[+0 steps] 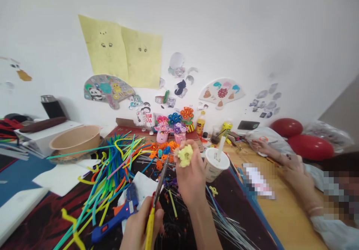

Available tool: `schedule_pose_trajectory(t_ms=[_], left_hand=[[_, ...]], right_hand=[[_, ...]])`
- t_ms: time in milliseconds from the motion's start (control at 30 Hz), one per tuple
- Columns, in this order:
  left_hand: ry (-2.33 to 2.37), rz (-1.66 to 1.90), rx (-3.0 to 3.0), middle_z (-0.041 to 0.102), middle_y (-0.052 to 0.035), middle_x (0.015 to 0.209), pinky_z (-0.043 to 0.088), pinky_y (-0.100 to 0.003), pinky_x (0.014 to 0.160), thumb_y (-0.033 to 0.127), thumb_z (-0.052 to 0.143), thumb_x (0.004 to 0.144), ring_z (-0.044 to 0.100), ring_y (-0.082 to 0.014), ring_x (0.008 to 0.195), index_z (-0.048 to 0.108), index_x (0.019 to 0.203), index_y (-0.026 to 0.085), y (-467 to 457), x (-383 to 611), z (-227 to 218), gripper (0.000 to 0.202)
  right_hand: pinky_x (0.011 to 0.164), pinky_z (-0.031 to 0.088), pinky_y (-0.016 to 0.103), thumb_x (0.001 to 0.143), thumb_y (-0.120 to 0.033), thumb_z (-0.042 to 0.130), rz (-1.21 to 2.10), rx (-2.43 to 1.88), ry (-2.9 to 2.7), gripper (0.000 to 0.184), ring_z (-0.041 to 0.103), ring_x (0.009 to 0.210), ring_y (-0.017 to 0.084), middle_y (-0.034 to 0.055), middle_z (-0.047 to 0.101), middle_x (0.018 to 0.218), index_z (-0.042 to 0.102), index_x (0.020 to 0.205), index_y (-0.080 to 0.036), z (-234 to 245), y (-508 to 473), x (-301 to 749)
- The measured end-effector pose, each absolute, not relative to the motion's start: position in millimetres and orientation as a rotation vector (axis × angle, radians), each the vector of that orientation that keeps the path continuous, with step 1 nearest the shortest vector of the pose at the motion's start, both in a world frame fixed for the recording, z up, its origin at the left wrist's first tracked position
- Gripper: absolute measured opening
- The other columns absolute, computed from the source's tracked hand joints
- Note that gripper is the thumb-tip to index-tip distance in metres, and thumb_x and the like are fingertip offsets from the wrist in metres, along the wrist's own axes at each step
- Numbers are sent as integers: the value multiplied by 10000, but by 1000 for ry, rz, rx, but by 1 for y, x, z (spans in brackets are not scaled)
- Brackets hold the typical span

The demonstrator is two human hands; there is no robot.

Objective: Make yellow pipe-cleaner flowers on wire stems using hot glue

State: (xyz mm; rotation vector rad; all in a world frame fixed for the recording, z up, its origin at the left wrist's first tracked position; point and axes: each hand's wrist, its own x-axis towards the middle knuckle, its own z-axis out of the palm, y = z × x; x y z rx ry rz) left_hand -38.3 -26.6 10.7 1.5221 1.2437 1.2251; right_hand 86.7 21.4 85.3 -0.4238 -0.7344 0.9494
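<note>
My right hand (190, 173) is raised near the middle, its fingers closed around a fuzzy pale-yellow flower (185, 155) that looks made of chenille stems. My left hand (143, 220), lower down, grips the yellow handle of what look like scissors (159, 186). Their long narrow metal blades point up and away, just left of the flower. Behind the blade tips lies a heap of orange and blue fuzzy pieces (159, 164). A blue glue gun (116, 222) with a small red light rests left of my left hand.
Colourful chenille stems (112, 175) spread across the left of the dark mat. A lidded cup with a straw (215, 166) stands right of my right hand. Small potted flowers (175, 125) stand at the back. Bare wires (232, 229) lie front right. Another person's hands (294, 171) are far right.
</note>
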Motion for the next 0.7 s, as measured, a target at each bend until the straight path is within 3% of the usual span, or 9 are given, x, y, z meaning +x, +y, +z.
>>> schedule_pose_trajectory(t_ms=[367, 467, 567, 633, 700], left_hand=[[1226, 1200, 1550, 528, 36, 380, 461, -228, 443, 648, 498, 861, 555, -161, 392, 566, 732, 239, -26, -37, 16, 435], [1241, 1177, 1529, 531, 32, 381, 364, -202, 362, 656, 505, 851, 525, -147, 372, 563, 725, 234, -27, -37, 15, 444], [1248, 1128, 1490, 565, 26, 406, 205, -200, 279, 669, 479, 856, 403, -107, 275, 567, 747, 230, -28, -39, 13, 461], [1256, 1098, 1481, 590, 25, 425, 171, -204, 265, 665, 460, 866, 343, -87, 233, 566, 754, 231, -29, -40, 11, 461], [1261, 1085, 1474, 600, 20, 432, 185, -201, 261, 661, 466, 863, 422, -107, 256, 562, 754, 237, -30, -41, 9, 448]], right_hand=[[729, 493, 294, 913, -461, 579, 947, -419, -694, 185, 537, 812, 172, 24, 510, 956, 581, 1004, -300, 80, 26, 84], [732, 491, 293, 917, -464, 574, 946, -411, -697, 183, 534, 800, 168, 20, 510, 940, 581, 998, -301, 78, 27, 83], [736, 482, 282, 924, -466, 570, 965, -377, -700, 180, 526, 786, 158, 14, 507, 929, 591, 981, -297, 77, 27, 82], [732, 476, 281, 925, -463, 568, 968, -375, -705, 176, 519, 778, 157, 13, 504, 929, 587, 973, -295, 77, 26, 82], [727, 475, 292, 925, -466, 560, 957, -403, -715, 175, 515, 771, 164, 16, 503, 928, 572, 968, -296, 78, 25, 81]])
